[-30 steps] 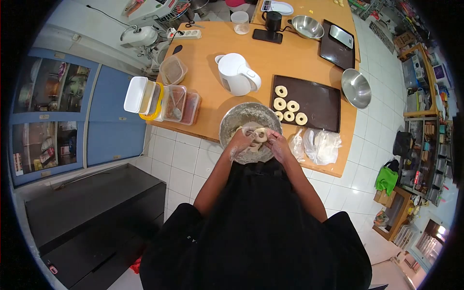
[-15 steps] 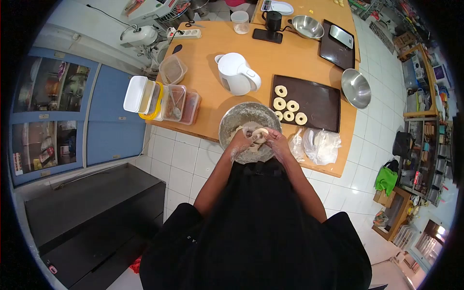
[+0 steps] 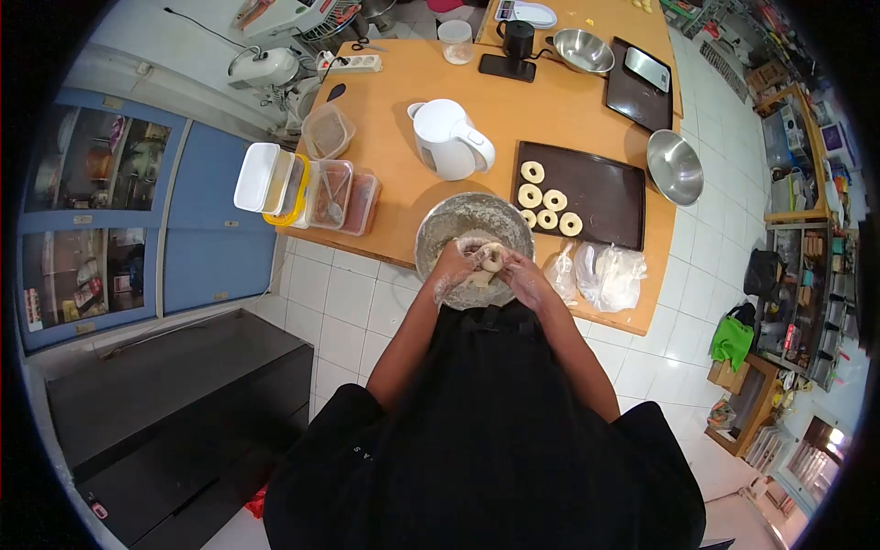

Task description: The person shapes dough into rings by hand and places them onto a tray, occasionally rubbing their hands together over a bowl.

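Note:
Over a floury metal mixing bowl (image 3: 440, 215) at the table's front edge, both my hands hold a ring of dough (image 3: 493, 258). My left hand (image 3: 456, 263) grips it from the left, its fingers coated with flour. On the other side, my right hand (image 3: 522, 273) pinches the ring's right edge. More pale dough shows beneath the hands, partly covered by them. To the right, several dough rings (image 3: 555, 200) lie on the left part of a dark baking tray (image 3: 605, 197).
A white electric kettle (image 3: 447, 137) stands behind the bowl. Clear plastic containers (image 3: 332, 192) crowd the table's left edge. Plastic bags (image 3: 610, 278) lie right of my hands, and a steel bowl (image 3: 676, 168) sits at the right edge. Farther back is a black gooseneck kettle (image 3: 518, 39).
The dough ring has shifted slightly down and left and turned between my fingers, so its hole now shows. My right hand has moved slightly with it.

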